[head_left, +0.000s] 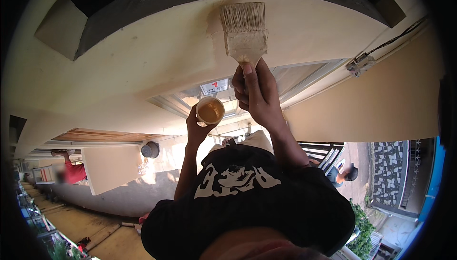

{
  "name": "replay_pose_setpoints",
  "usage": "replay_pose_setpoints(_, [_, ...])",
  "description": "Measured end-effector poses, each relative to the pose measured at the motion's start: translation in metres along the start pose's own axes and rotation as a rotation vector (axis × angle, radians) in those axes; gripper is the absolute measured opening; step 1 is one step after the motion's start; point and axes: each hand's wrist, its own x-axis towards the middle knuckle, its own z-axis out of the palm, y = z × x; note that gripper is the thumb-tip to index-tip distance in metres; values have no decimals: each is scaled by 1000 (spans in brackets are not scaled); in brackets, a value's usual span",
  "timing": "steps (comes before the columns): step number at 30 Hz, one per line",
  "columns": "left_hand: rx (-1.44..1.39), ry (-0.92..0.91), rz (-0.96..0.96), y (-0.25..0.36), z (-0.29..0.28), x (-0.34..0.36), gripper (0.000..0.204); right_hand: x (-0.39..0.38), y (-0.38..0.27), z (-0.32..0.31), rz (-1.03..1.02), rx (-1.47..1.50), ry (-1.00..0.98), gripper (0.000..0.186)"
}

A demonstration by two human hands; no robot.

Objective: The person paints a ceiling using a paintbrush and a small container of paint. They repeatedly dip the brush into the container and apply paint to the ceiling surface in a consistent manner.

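Observation:
My right hand (pixel 259 93) is closed round the handle of a wide paintbrush (pixel 246 41), raised in front of me with its bristles up. Pale, dried-looking paint coats the brush's ferrule and bristles. Behind it is a cream wall (pixel 157 46) with a slightly darker patch beside the bristles; I cannot tell whether they touch it. Lower and to the left, my left hand (pixel 194 129) grips a small round cup (pixel 223 112) from the side. Tan paint (pixel 208 112) shows inside the cup.
Above the wall runs a dark grey ledge (pixel 190 7). A framed window (pixel 300 77) lies below the brush, and a wire with a bracket (pixel 360 65) hangs at the right. Further down are a dark bucket (pixel 151 149), a person in red (pixel 74 169) and another person (pixel 340 174).

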Motion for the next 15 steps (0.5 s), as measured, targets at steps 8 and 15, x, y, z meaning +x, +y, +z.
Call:
replay_pose_setpoints(8, [39,102,5,-9,-19,-21,74,-6,11,1,293,12,-36,31])
replay_pose_setpoints(15, [49,121,-7,-11,-26,-20,75,5,-43,-10,-24,-98,-63,41])
